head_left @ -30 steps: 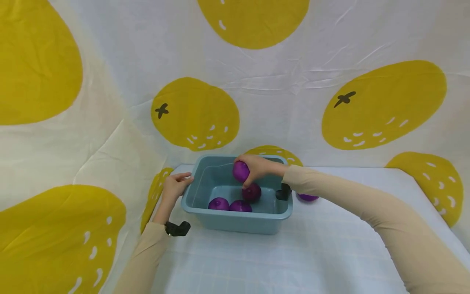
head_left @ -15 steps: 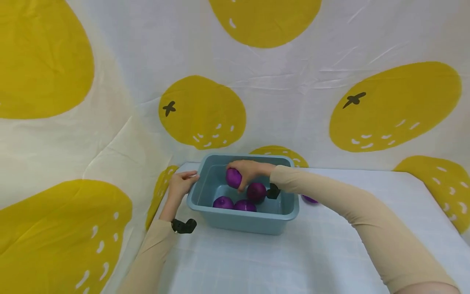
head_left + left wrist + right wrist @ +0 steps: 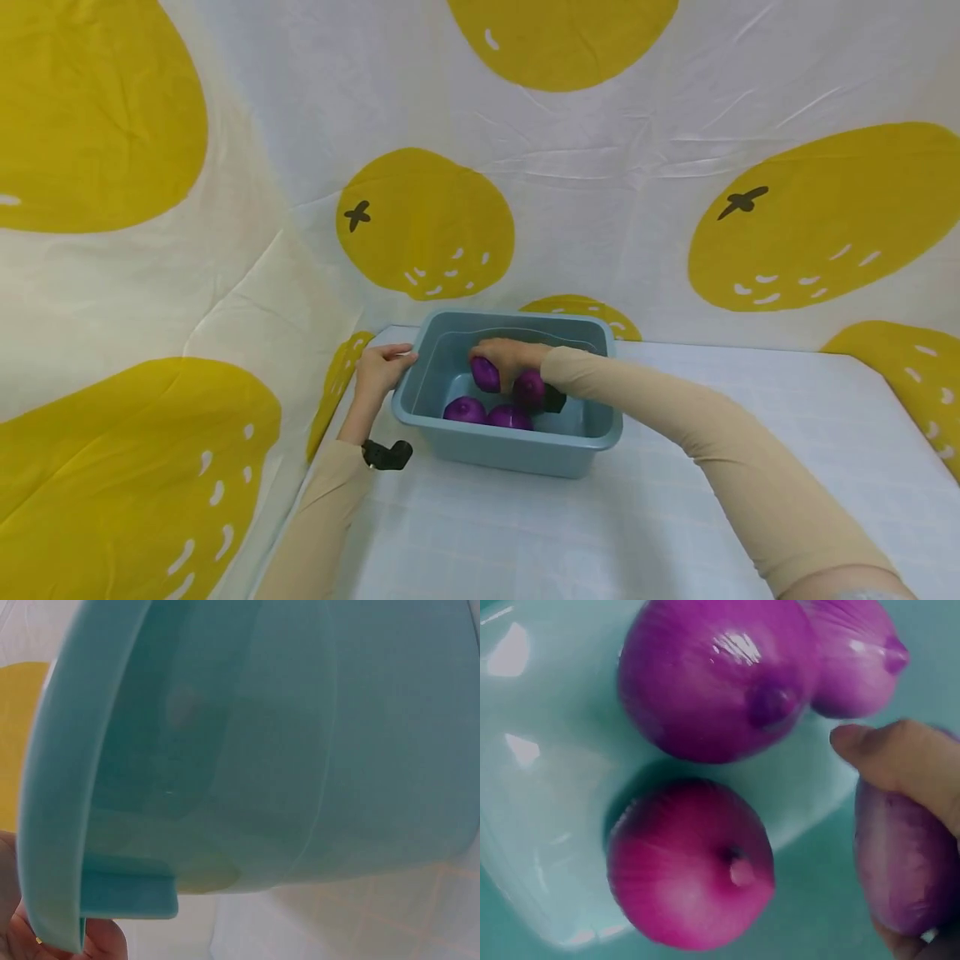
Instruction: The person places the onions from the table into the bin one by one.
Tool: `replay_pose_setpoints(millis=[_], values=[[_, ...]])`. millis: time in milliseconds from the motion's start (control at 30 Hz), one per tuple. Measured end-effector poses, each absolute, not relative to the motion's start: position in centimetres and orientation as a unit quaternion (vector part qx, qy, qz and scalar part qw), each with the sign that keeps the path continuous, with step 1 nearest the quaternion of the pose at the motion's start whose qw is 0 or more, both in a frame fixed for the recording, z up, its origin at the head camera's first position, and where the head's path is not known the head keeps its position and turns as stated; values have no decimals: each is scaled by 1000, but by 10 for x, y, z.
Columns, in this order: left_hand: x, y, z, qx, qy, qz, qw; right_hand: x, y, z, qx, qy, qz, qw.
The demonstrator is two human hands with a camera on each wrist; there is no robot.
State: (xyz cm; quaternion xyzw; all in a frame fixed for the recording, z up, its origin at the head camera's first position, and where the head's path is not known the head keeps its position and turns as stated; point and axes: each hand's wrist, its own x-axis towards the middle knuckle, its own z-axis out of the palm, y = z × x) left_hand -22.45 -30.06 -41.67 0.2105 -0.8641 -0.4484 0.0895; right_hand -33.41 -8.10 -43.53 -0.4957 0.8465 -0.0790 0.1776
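My right hand grips a purple onion inside the blue-green plastic basin. In the right wrist view, my thumb lies over the upper side of that held onion. Three other onions rest on the basin floor: a left one, a middle one and a redder one close under my right wrist. At the basin's left end my left hand holds the rim; the left wrist view has fingertips beneath the rim.
The basin stands on a pale checked tablecloth, near its back edge. Behind and to the left hangs a white cloth with large yellow fruit prints. My right forearm crosses the basin's right end.
My right hand has lowered the held onion deeper into the basin. An onion on the table right of the basin has become hidden behind my right arm. The left hand keeps its hold.
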Motion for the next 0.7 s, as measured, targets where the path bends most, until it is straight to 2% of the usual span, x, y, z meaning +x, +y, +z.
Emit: replay_pose_setpoints(millis=[367, 700], values=[[-223, -298, -416, 225, -854, -462, 84, -327, -82, -450, -455, 871, -50, 179], [-225, -298, -417, 222, -859, -452, 86, -330, -78, -452, -469, 867, 2, 169]])
